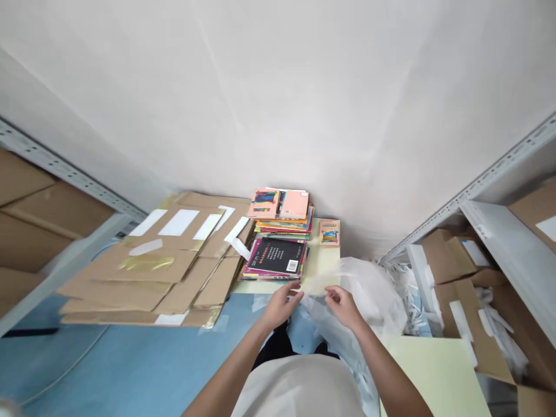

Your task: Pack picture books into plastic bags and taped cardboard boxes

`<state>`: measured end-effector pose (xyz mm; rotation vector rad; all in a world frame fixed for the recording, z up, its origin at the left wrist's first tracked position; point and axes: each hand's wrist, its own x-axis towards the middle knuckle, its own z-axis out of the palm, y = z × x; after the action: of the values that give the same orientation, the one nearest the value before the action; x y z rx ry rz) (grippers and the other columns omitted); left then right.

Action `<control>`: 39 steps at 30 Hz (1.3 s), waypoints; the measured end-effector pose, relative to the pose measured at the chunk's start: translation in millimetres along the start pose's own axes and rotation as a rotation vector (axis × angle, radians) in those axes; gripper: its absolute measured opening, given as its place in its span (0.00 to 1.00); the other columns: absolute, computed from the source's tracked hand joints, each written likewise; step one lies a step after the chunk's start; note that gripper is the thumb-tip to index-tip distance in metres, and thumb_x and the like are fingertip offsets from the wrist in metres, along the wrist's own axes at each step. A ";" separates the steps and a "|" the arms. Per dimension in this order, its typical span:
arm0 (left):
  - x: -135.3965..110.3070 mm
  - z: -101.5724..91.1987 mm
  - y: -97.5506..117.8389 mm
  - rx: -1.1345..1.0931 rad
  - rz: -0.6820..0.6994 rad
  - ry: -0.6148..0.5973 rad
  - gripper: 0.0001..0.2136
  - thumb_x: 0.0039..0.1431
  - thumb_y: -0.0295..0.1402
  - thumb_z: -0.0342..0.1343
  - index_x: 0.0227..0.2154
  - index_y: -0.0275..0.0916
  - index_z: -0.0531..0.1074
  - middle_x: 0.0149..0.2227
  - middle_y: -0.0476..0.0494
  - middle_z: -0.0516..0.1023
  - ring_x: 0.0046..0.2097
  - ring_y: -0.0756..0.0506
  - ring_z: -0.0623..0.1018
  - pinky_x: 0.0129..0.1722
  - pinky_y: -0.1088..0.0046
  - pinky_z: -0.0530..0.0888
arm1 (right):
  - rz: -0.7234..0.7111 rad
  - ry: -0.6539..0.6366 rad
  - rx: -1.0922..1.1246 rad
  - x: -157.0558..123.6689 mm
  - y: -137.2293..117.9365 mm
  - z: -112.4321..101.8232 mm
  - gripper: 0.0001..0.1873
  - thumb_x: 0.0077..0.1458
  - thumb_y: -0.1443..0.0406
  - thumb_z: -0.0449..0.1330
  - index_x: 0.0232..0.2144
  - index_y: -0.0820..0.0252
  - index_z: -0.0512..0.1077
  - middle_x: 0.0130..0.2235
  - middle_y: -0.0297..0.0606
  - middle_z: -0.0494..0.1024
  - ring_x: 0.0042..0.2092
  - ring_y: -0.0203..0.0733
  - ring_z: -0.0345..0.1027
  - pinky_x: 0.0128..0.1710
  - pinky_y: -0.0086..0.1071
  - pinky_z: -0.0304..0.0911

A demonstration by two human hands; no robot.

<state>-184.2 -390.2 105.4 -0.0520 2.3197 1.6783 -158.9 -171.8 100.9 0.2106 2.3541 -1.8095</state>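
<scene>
A clear plastic bag [319,313] hangs in front of my body, its thin edge stretching between my two hands. My left hand [280,305] has its thumb and fingers curled at the bag's left edge, just before the books. On the other side, my right hand [343,307] pinches the film with thumb and fingertips. Just beyond the left hand lies a stack of books topped by a black-covered book [277,255]. Behind it rises a taller pile with pink-covered books [282,204] on top. One small pink book [329,233] lies apart, to the right.
Flattened cardboard boxes [182,255] with white labels lie in a pile at the left. More translucent plastic [365,289] bulges at the right. Open cartons [473,313] stand on a metal shelf [499,231] there. A pale wall [278,104] closes off the back.
</scene>
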 end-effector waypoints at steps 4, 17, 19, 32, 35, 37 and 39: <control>38.4 -36.9 9.5 -0.028 0.065 0.089 0.22 0.49 0.48 0.58 0.43 0.38 0.74 0.44 0.37 0.81 0.42 0.39 0.80 0.39 0.63 0.77 | -0.060 -0.002 -0.036 56.0 -22.4 36.6 0.17 0.47 0.60 0.61 0.40 0.60 0.78 0.35 0.40 0.79 0.31 0.40 0.71 0.34 0.34 0.67; 162.2 -115.1 30.6 0.117 0.346 0.150 0.25 0.58 0.44 0.54 0.56 0.36 0.67 0.62 0.34 0.67 0.66 0.38 0.61 0.64 0.56 0.59 | -0.237 0.333 -0.218 194.2 -84.5 113.3 0.38 0.49 0.55 0.63 0.61 0.61 0.62 0.63 0.50 0.63 0.65 0.53 0.54 0.64 0.48 0.51; 175.2 -111.7 29.9 0.132 0.339 0.121 0.25 0.58 0.43 0.55 0.56 0.36 0.67 0.61 0.33 0.68 0.67 0.37 0.60 0.64 0.55 0.57 | -0.220 0.336 -0.287 204.6 -85.8 118.4 0.39 0.50 0.56 0.64 0.62 0.61 0.60 0.66 0.50 0.59 0.68 0.54 0.48 0.66 0.50 0.47; 168.4 -96.2 7.4 -0.186 0.171 0.190 0.21 0.53 0.42 0.60 0.48 0.38 0.70 0.53 0.33 0.75 0.56 0.37 0.74 0.57 0.57 0.68 | -0.092 0.378 0.081 202.8 -75.8 121.2 0.24 0.47 0.52 0.63 0.43 0.61 0.73 0.51 0.50 0.76 0.55 0.52 0.69 0.56 0.46 0.64; 165.7 -95.0 6.5 -0.481 0.081 0.221 0.20 0.50 0.43 0.62 0.42 0.36 0.70 0.47 0.34 0.78 0.49 0.41 0.78 0.50 0.61 0.73 | 0.019 0.409 0.363 206.3 -76.9 122.3 0.28 0.42 0.53 0.67 0.44 0.59 0.69 0.46 0.46 0.78 0.46 0.48 0.74 0.44 0.41 0.71; 166.4 -95.6 8.4 -0.613 0.010 0.233 0.21 0.45 0.44 0.66 0.39 0.35 0.70 0.42 0.36 0.79 0.44 0.43 0.79 0.46 0.64 0.75 | 0.088 0.382 0.475 207.4 -79.9 124.7 0.28 0.39 0.54 0.68 0.43 0.57 0.69 0.42 0.43 0.79 0.41 0.45 0.75 0.36 0.37 0.73; 166.1 -97.1 10.5 -0.677 -0.055 0.228 0.24 0.40 0.43 0.69 0.37 0.35 0.70 0.38 0.39 0.78 0.39 0.46 0.79 0.41 0.67 0.76 | 0.125 0.334 0.537 204.9 -82.7 127.9 0.25 0.38 0.56 0.69 0.39 0.57 0.69 0.38 0.40 0.80 0.35 0.42 0.75 0.31 0.35 0.72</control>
<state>-365.3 -455.8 102.7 -0.4542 1.7477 2.4477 -370.8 -314.3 102.6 0.7593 1.9156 -2.4569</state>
